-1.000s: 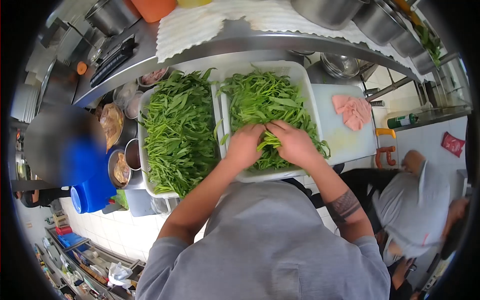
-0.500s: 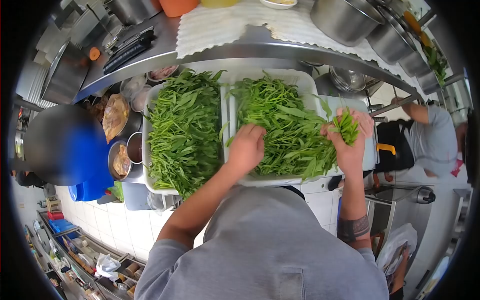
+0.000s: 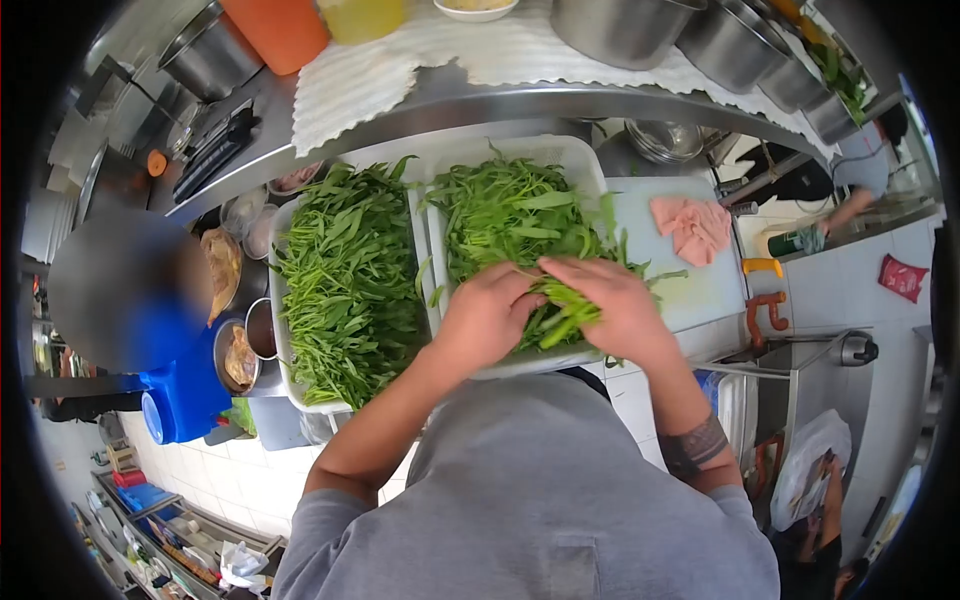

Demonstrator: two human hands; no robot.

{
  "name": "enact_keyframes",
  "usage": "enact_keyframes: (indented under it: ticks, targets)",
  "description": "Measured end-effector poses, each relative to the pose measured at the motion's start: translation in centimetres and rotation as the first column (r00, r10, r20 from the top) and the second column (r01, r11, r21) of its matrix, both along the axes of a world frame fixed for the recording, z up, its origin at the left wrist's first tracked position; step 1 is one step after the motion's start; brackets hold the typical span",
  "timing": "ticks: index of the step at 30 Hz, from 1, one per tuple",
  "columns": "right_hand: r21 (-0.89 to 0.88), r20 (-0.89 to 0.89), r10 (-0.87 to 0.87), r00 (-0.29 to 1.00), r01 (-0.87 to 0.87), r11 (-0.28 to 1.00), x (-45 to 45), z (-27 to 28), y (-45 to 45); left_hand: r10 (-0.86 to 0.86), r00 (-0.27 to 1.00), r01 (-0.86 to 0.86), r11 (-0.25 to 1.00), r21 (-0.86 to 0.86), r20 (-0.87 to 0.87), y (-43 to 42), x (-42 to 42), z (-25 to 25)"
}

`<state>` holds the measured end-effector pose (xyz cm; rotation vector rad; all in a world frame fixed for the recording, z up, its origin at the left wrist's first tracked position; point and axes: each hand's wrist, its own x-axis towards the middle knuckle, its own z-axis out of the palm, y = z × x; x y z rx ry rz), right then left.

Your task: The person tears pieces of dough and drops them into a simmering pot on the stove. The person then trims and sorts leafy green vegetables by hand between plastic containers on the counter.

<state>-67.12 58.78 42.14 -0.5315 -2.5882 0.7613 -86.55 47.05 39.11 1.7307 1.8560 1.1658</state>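
Note:
My right hand (image 3: 615, 305) is closed round a bunch of leafy greens (image 3: 565, 315), its cut stems pointing down and toward me. My left hand (image 3: 487, 315) meets it from the left, fingers curled against the same bunch; what lies inside its grip is partly hidden. Both hands are over the front of the right white basket (image 3: 595, 165), where long-leaved greens (image 3: 505, 205) lie heaped. Beside it on the left, a second white basket (image 3: 283, 335) is piled full of similar greens (image 3: 345, 280).
Right of the baskets lie a white cutting board (image 3: 635, 215) and a pink cloth (image 3: 692, 228). A steel shelf (image 3: 440, 108) with pots runs across the far side. Bowls of meat (image 3: 238, 360) stand left, near a person in blue. Another person's arm (image 3: 850, 208) shows far right.
My right hand has swung left with the bunch from beside the pink cloth to my left hand. My left hand has shifted slightly nearer me. The view has turned a little.

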Motion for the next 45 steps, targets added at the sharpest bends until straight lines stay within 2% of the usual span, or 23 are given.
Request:
enact_keyframes:
  ticks: [2, 4, 6, 8, 10, 12, 13, 15, 16, 18, 19, 21, 24, 26, 30, 32, 33, 34, 36, 37, 40, 42, 45]
  targets:
    - [-0.019, 0.065, -0.031, 0.997, 0.032, 0.999, -0.5, -0.1, -0.6, -0.003, 0.999, -0.002, 0.996, 0.091, 0.048, -0.1, -0.1, 0.0]
    - [-0.062, 0.059, -0.151, 0.987, 0.154, 0.986, -0.5, -0.5, -0.4, 0.114, 0.942, -0.063, 0.984, -0.168, 0.316, -0.5, -0.9, -1.8]
    - [-0.110, 0.051, -0.191, 0.980, 0.196, 0.975, 0.4, -0.9, 0.3, 0.121, 0.963, -0.082, 0.983, -0.165, 0.241, -1.4, -2.1, -4.5]
    - [-0.199, 0.045, -0.236, 0.971, 0.240, 0.950, 1.4, -1.3, 1.0, 0.054, 0.997, -0.062, 0.984, -0.169, -0.048, -2.2, -3.0, -6.7]
    - [-0.253, 0.080, -0.254, 0.964, 0.266, 0.930, 1.6, -1.3, 1.2, 0.058, 0.998, -0.065, 0.972, -0.225, -0.038, -2.3, -2.5, -6.5]
    - [-0.446, 0.117, -0.329, 0.937, 0.346, 0.826, 2.0, -2.7, 1.4, 0.064, 0.998, -0.070, 0.957, -0.283, -0.030, -2.2, -2.1, -7.0]
    - [-0.448, 0.122, -0.324, 0.938, 0.344, 0.825, 2.0, -2.8, 1.4, 0.093, 0.985, -0.119, 0.977, -0.178, -0.148, -1.7, -1.9, -8.2]
    - [-0.706, 0.197, -0.367, 0.909, 0.391, 0.590, 1.9, -3.1, 1.4, 0.132, 0.957, -0.155, 0.985, -0.073, -0.259, -1.1, -1.7, -9.7]
    - [-0.708, 0.202, -0.366, 0.908, 0.394, 0.586, 2.0, -3.3, 1.3, 0.112, 0.938, -0.156, 0.981, -0.112, -0.327, -0.8, -1.6, -10.3]
    - [-0.271, 0.132, -0.340, 0.931, 0.364, 0.891, 1.9, -3.7, 1.1, 0.085, 0.917, -0.156, 0.976, -0.153, -0.391, -0.3, -1.6, -10.6]
    - [-0.273, 0.135, -0.343, 0.930, 0.367, 0.889, 2.0, -3.7, 1.1, 0.062, 0.907, -0.140, 0.977, -0.159, -0.417, -0.1, -1.8, -10.4]
    - [-0.001, 0.042, -0.255, 0.966, 0.255, 0.967, 1.7, -3.7, 1.4, 0.036, 0.895, -0.122, 0.978, -0.167, -0.445, -0.2, -2.0, -9.7]
    - [-0.013, -0.002, -0.195, 0.981, 0.195, 0.981, 0.2, -2.8, 0.5, 0.009, 0.931, -0.081, 0.980, -0.180, -0.366, -0.5, -2.1, -7.8]
    - [-0.057, -0.005, -0.171, 0.985, 0.170, 0.984, -1.6, -3.5, -0.5, 0.044, 0.978, -0.061, 0.995, -0.079, -0.205, -0.8, -1.4, -5.5]
    - [-0.044, 0.125, -0.102, 0.987, 0.108, 0.993, -3.3, -5.0, 0.1, 0.031, 0.997, -0.031, 1.000, -0.001, -0.074, -0.1, -1.3, -2.5]
    - [0.203, -0.139, -0.169, 0.976, 0.195, 0.960, -2.4, -2.9, 1.4, 0.171, 0.982, -0.163, 0.982, -0.100, 0.076, 0.0, -2.4, -4.0]
    - [0.235, -0.151, -0.206, 0.967, 0.238, 0.942, -1.8, -1.6, 1.8, 0.148, 0.989, -0.146, 0.983, -0.111, 0.010, -0.2, -2.8, -5.9]
    - [0.234, -0.149, -0.196, 0.969, 0.227, 0.945, -1.1, -0.7, 2.1, 0.158, 0.987, -0.156, 0.981, -0.113, 0.012, -0.3, -3.0, -7.6]
    - [-0.233, -0.220, -0.376, 0.900, 0.326, 0.916, 0.1, 0.7, 2.3, -0.096, 0.900, 0.003, 0.977, -0.214, -0.426, -0.2, -3.2, -9.7]
    - [-0.231, -0.219, -0.371, 0.902, 0.322, 0.918, 0.2, 1.5, 2.1, -0.096, 0.868, -0.011, 0.977, -0.211, -0.488, 0.1, -3.0, -10.3]
    - [-0.336, -0.259, -0.378, 0.889, 0.284, 0.898, 0.2, 2.5, 1.7, 0.012, 0.930, -0.072, 0.986, -0.150, -0.367, 0.5, -2.5, -9.1]
    - [-0.320, -0.088, -0.235, 0.968, 0.196, 0.927, 0.1, 1.3, 1.7, 0.029, 0.963, -0.065, 0.990, -0.129, -0.267, 0.3, -2.8, -6.2]
    - [-0.236, -0.122, -0.103, 0.987, 0.072, 0.969, -1.0, -3.6, 2.5, 0.072, 0.989, -0.083, 0.993, -0.084, -0.131, 0.3, -2.9, -2.8]
